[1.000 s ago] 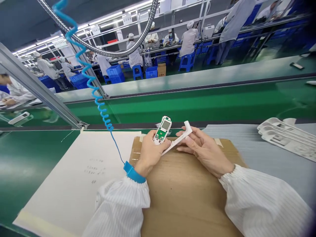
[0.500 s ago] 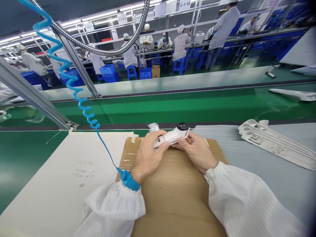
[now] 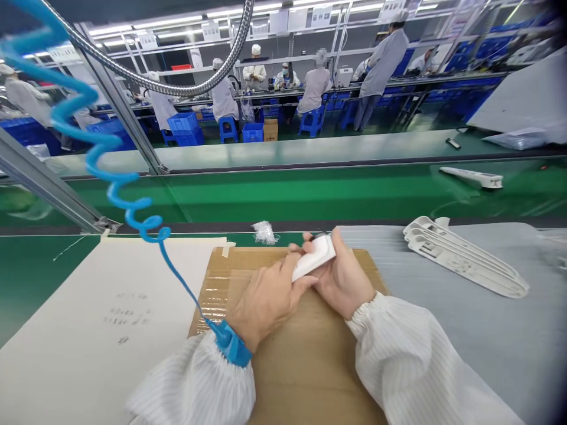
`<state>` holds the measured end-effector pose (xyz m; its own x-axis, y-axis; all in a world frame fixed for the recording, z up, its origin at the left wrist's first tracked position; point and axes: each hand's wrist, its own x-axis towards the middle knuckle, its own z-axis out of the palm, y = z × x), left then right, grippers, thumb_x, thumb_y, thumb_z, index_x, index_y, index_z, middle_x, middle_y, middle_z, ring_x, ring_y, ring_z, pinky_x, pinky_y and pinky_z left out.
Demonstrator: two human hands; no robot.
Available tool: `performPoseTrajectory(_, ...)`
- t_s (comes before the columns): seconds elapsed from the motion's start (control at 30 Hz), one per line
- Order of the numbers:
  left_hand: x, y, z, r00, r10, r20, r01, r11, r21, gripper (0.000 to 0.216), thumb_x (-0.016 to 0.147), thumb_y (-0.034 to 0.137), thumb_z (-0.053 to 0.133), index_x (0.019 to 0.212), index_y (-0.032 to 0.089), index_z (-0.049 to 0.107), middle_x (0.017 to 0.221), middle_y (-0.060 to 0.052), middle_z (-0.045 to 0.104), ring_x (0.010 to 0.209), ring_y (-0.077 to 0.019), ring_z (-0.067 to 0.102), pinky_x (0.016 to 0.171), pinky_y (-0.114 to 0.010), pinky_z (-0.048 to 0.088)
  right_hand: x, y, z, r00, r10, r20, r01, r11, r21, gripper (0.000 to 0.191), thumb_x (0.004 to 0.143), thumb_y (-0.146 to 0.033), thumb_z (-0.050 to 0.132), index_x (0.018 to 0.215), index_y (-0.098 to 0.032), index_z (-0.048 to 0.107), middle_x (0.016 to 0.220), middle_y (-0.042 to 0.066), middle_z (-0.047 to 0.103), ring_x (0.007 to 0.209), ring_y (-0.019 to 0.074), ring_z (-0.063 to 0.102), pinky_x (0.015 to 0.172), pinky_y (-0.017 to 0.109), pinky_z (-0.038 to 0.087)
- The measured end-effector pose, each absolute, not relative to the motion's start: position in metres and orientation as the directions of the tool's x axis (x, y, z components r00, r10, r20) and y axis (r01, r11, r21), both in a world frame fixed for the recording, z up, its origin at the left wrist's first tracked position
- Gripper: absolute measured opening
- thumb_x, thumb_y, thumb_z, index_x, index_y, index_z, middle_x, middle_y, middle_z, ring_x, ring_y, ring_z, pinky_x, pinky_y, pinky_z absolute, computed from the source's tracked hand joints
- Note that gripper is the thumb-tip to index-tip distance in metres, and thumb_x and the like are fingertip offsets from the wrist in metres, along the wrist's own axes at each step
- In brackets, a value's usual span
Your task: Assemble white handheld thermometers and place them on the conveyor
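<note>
Head view. The left hand (image 3: 266,298) and right hand (image 3: 343,283) both close around a white housing (image 3: 313,257), held just above the cardboard sheet (image 3: 310,366) on the tabletop (image 3: 487,342). The left fingers pinch its near end and the right fingers wrap its far end. A second ago the left hand held a green circuit board face up and the right held a white cover apart from it. Half a second ago the two parts had met, and now no board shows (the housing hides its inner face). A blue wrist strap (image 3: 230,344) circles the left wrist. A small plastic bag (image 3: 264,232) lies beyond the hands, and stacked white shells (image 3: 460,257) lie to the right.
</note>
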<state>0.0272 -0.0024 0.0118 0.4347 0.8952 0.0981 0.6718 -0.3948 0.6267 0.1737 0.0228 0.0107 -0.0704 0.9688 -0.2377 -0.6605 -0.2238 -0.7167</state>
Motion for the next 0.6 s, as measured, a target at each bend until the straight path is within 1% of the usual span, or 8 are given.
performPoseTrajectory(0.07,0.029,-0.003,0.008,0.477,0.876,0.078,0.698,-0.431,0.572,0.047,0.097,0.053,0.05,0.13,0.021,0.058,0.11,-0.014,0.072,0.09,-0.0318,0.069,0.077,-0.037,0.049,0.176,0.022,0.01,-0.053,0.972,-0.228,-0.682,-0.202,-0.703,0.047,0.087,-0.068,0.054,0.065,-0.027,0.056,0.046,-0.004,0.042,0.056,0.0199,0.056,0.069,0.039,0.058)
performPoseTrajectory(0.1,0.029,-0.002,0.007,0.481,0.873,0.076,0.703,-0.436,0.563,0.047,0.096,0.055,0.051,0.125,0.02,0.061,0.104,-0.014,0.072,0.087,-0.0314,0.069,0.075,-0.036,0.049,0.178,0.022,0.01,-0.037,0.975,-0.221,-0.691,-0.185,-0.699,0.047,0.087,-0.067,0.054,0.062,-0.027,0.053,0.044,-0.005,0.036,0.051,0.0188,0.051,0.067,0.039,0.056)
performPoseTrajectory(0.13,0.028,0.0,0.006,0.471,0.879,0.071,0.71,-0.425,0.562,0.046,0.095,0.057,0.052,0.119,0.02,0.063,0.098,-0.013,0.073,0.084,-0.0311,0.069,0.074,-0.036,0.048,0.178,0.023,0.01,-0.033,0.976,-0.217,-0.696,-0.178,-0.695,0.047,0.087,-0.066,0.054,0.063,-0.026,0.053,0.045,-0.005,0.035,0.05,0.0185,0.05,0.066,0.039,0.056)
performPoseTrajectory(0.23,0.02,0.007,0.005,0.372,0.926,0.069,0.741,-0.341,0.579,0.045,0.095,0.059,0.049,0.115,0.022,0.066,0.09,-0.011,0.073,0.08,-0.0307,0.069,0.072,-0.036,0.048,0.177,0.023,0.014,-0.122,0.97,-0.208,-0.692,-0.234,-0.683,0.041,0.09,-0.064,0.055,0.077,-0.025,0.062,0.061,-0.002,0.055,0.068,0.0201,0.062,0.077,0.038,0.056)
performPoseTrajectory(0.3,0.014,0.009,0.006,0.288,0.943,0.167,0.74,-0.33,0.586,0.045,0.097,0.057,0.046,0.125,0.025,0.061,0.104,-0.011,0.073,0.091,-0.0314,0.069,0.08,-0.04,0.049,0.171,0.021,0.016,-0.222,0.961,-0.164,-0.66,-0.272,-0.701,0.036,0.091,-0.061,0.057,0.088,-0.026,0.066,0.084,0.002,0.067,0.09,0.0216,0.067,0.09,0.038,0.054)
performPoseTrajectory(0.4,0.014,0.006,0.012,0.209,0.902,0.378,0.674,-0.412,0.613,0.048,0.097,0.051,0.053,0.138,0.026,0.051,0.129,-0.01,0.065,0.119,-0.0298,0.06,0.102,-0.044,0.044,0.159,0.014,0.016,-0.316,0.945,-0.085,-0.596,-0.268,-0.757,0.035,0.091,-0.058,0.059,0.1,-0.025,0.068,0.107,0.006,0.071,0.114,0.0253,0.063,0.102,0.042,0.05)
performPoseTrajectory(0.47,0.02,0.001,0.016,0.159,0.886,0.435,0.637,-0.429,0.641,0.044,0.098,0.046,0.054,0.138,0.026,0.052,0.135,-0.009,0.062,0.126,-0.0278,0.056,0.108,-0.043,0.041,0.151,0.009,0.013,-0.326,0.942,-0.075,-0.573,-0.26,-0.777,0.035,0.091,-0.056,0.061,0.105,-0.025,0.069,0.112,0.008,0.071,0.12,0.027,0.06,0.106,0.045,0.048)
performPoseTrajectory(0.6,0.031,-0.005,0.02,0.136,0.88,0.455,0.654,-0.425,0.626,0.034,0.1,0.038,0.05,0.128,0.021,0.06,0.129,-0.013,0.065,0.122,-0.0304,0.059,0.106,-0.045,0.045,0.142,0.002,0.005,-0.275,0.954,-0.119,-0.594,-0.266,-0.759,0.027,0.088,-0.048,0.065,0.1,-0.025,0.071,0.109,0.007,0.073,0.119,0.0265,0.062,0.106,0.045,0.05)
